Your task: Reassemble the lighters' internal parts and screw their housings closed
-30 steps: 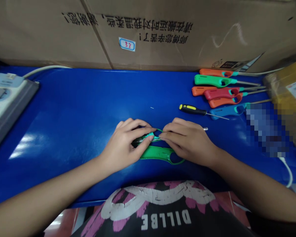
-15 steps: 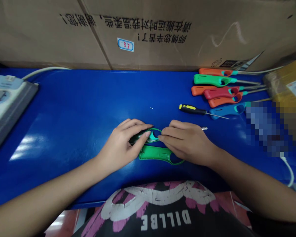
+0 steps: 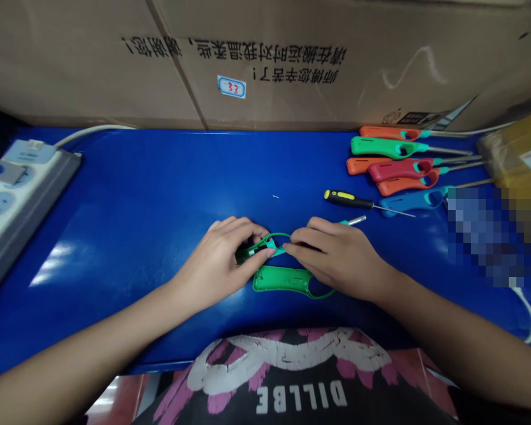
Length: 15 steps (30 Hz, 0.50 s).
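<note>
My left hand [image 3: 221,251] is closed around the rear of an opened green gas lighter [image 3: 248,254], thumb by its turquoise trigger [image 3: 271,244]. Fingers of my right hand [image 3: 340,254] are bent over the lighter's front end, gripping it near the trigger. Beyond the right knuckles pokes out the metal nozzle tip [image 3: 358,220]. Much of the lighter is covered by both hands. The loose green shell half [image 3: 281,278] lies hollow side up just below it on the blue table, its loop end partly under my right hand.
A black and yellow screwdriver [image 3: 348,199] lies to the upper right. Behind it are several coloured lighters [image 3: 400,171]. A tiny pin [image 3: 275,196] is on the table [image 3: 168,189]. A power strip [image 3: 39,183] stands left; a cardboard box [image 3: 292,106] borders the back.
My left thumb has shifted along the lighter, showing more of its inside. The nozzle tip now sits higher and shows more past my right hand. The whole view has shifted slightly.
</note>
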Available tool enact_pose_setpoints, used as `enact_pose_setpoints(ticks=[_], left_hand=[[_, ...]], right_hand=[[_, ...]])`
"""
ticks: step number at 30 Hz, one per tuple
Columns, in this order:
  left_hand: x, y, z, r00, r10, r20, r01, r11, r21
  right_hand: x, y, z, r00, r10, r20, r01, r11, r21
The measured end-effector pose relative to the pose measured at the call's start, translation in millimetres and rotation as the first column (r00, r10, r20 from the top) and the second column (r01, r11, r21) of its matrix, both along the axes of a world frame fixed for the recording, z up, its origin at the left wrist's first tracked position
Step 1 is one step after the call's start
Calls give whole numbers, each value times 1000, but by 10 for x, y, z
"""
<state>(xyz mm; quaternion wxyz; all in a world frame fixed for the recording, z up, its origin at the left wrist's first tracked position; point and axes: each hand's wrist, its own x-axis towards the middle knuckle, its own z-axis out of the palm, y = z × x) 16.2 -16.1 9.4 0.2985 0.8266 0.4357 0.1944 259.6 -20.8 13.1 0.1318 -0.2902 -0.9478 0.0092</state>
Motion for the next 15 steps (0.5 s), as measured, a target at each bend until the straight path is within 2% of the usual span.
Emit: enact_pose_setpoints(ticks=[5, 7, 10, 15], left_hand=[[-4, -15, -14, 989, -45, 142, 44, 999, 11], [0, -28, -23, 985, -46, 169, 44, 999, 14], [12, -47, -37, 982, -22, 186, 20, 1000, 10], [38, -62, -50, 979, 14, 202, -13, 1000, -7]], right_hand=[[-6, -17, -35, 985, -95, -147, 71, 985, -159], [-21, -26, -44, 976, -123, -180, 90, 979, -182], [-51, -37, -55, 975, -115, -189, 88, 986, -144], [-79, -31, -82, 984, -21, -177, 16, 999, -31]])
